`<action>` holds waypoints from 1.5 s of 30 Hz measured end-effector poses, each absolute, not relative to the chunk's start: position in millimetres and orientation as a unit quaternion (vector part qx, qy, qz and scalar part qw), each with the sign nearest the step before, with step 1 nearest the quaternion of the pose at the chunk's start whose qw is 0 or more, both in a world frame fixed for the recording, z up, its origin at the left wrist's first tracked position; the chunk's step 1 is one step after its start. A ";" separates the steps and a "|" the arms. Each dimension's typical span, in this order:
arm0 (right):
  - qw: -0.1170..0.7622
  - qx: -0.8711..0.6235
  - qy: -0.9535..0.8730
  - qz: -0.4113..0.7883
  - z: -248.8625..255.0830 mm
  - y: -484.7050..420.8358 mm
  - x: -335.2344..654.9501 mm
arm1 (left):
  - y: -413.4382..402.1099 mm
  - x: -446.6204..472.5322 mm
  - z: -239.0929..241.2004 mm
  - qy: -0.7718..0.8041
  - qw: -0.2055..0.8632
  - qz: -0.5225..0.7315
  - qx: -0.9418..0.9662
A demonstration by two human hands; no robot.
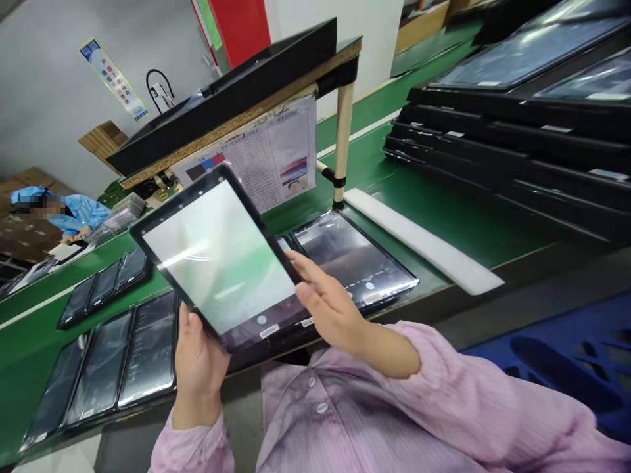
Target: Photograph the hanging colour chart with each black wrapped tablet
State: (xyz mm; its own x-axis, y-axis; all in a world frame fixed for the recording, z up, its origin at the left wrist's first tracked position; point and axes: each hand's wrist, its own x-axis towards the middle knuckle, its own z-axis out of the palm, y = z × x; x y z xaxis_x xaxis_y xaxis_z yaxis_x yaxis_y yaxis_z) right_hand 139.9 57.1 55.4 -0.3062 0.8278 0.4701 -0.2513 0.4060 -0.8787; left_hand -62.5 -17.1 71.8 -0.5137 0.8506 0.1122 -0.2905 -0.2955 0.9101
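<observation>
I hold a black-framed tablet glass panel point(219, 256) tilted up in front of me, its clear middle showing the green bench through it. My left hand point(197, 361) grips its lower left edge from underneath, fingers closed round the frame. My right hand point(330, 305) holds the right edge, thumb on the front, fingers behind. Pink sleeves cover both arms. Just behind the panel another tablet panel point(355, 256) lies flat on the green bench point(444, 217).
Several dark panels point(108, 368) lie in rows at the left on the bench. A white foam strip point(424, 246) lies at the right, stacked black trays point(517, 131) beyond it. A shelf with a work-instruction sheet point(271, 154) stands behind. A person in blue point(73, 213) works far left.
</observation>
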 end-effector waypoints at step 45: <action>0.443 -0.194 -0.790 0.377 94.7 84.1 156.8 | -14.4 -48.7 45.6 0.432 0.393 0.761 0.282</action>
State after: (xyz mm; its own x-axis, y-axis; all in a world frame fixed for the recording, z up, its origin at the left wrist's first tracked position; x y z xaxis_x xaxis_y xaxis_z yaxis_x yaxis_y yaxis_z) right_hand 156.8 84.1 94.7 -0.5329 0.6406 0.5529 -0.0272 0.6401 -0.7678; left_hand -48.7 -14.4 45.6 -0.5311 0.8426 0.0896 -0.3546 -0.3170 0.8796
